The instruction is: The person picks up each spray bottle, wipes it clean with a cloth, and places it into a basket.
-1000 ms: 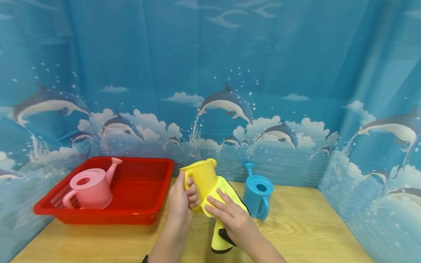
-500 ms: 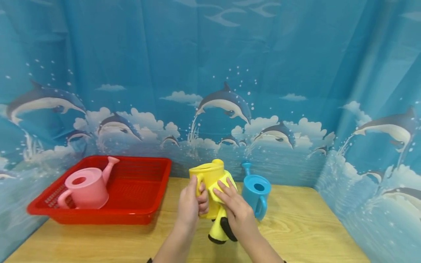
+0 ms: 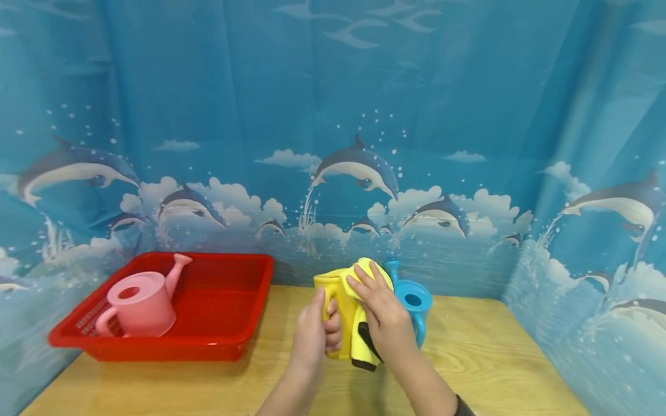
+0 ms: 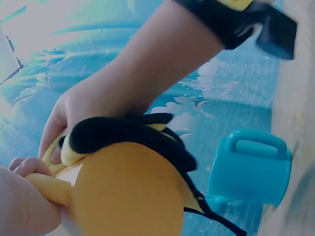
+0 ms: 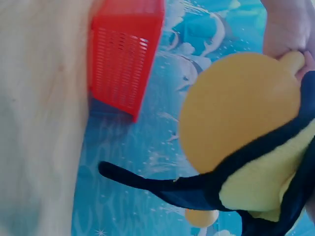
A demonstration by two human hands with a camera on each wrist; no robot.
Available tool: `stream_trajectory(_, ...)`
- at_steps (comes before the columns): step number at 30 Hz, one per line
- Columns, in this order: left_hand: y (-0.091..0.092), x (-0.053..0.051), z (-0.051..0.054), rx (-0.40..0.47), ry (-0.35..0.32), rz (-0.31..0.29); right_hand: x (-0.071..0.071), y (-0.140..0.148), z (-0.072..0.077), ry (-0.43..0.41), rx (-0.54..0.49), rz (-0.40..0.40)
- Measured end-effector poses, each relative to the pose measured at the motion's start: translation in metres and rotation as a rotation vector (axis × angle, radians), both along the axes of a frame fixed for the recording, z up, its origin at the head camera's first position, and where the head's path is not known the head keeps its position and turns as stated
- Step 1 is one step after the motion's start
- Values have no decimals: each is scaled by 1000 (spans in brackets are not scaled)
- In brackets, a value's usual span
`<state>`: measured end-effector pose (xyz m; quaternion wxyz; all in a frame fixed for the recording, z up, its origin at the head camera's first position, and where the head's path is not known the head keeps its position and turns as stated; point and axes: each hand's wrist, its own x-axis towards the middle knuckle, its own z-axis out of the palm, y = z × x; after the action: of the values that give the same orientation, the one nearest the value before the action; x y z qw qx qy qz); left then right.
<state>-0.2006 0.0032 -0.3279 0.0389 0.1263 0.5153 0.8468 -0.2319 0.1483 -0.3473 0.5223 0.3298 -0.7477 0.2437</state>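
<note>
A yellow watering can (image 3: pixel 343 315) is held up above the table in the middle of the head view. My left hand (image 3: pixel 310 332) grips its handle, fingers curled round it. Against the can's far right side and upper rim, my right hand (image 3: pixel 386 315) holds a yellow cloth (image 3: pixel 360 341) with black edging, its fingers spread over the top. Loose folds of the cloth hang below the palm. The round base (image 4: pixel 130 191) of the can fills the lower left wrist view. In the right wrist view, part of the spout (image 5: pixel 201 218) shows below the cloth; the cloth hides the rest.
A blue watering can (image 3: pixel 413 294) stands on the wooden table (image 3: pixel 484 358) just behind my right hand. To the left, a red basket (image 3: pixel 224 342) holds a pink watering can (image 3: pixel 143 309). A dolphin-print curtain (image 3: pixel 260 104) encloses the back and sides.
The yellow watering can has shifted right and turned more upright with my left hand. My right hand has slid the cloth from the can's lower side up to its rim and spout side.
</note>
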Motion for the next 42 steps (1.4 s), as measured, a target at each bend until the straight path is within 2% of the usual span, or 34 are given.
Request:
stream_trajectory(8,-12,-2,1,69,8,78,13,-3,-25,-13,42,66)
stream_trajectory(17,-17,-6,-4,153,-61,121,25,4,-48,3,104,105)
stream_trajectory(20,-19,-8,-4,162,-62,129,26,7,-54,17,109,138)
stream_trajectory(22,-20,-8,-4,155,-43,112,25,8,-56,20,98,169)
stream_trajectory(25,-17,-7,-5,130,-7,62,25,11,-53,9,62,210)
stream_trajectory(27,-13,-5,-5,111,14,33,25,12,-48,-31,27,220)
stream_trajectory(30,-6,-2,-5,81,31,5,23,12,-35,-61,-26,203)
stream_trajectory(32,-2,-1,-5,69,27,-11,20,12,-26,-73,-60,176)
stream_trajectory(38,8,2,-6,38,-5,-34,1,13,-6,-36,-131,132)
stream_trajectory(42,10,1,-5,33,-20,-44,-8,14,1,-75,-151,81)
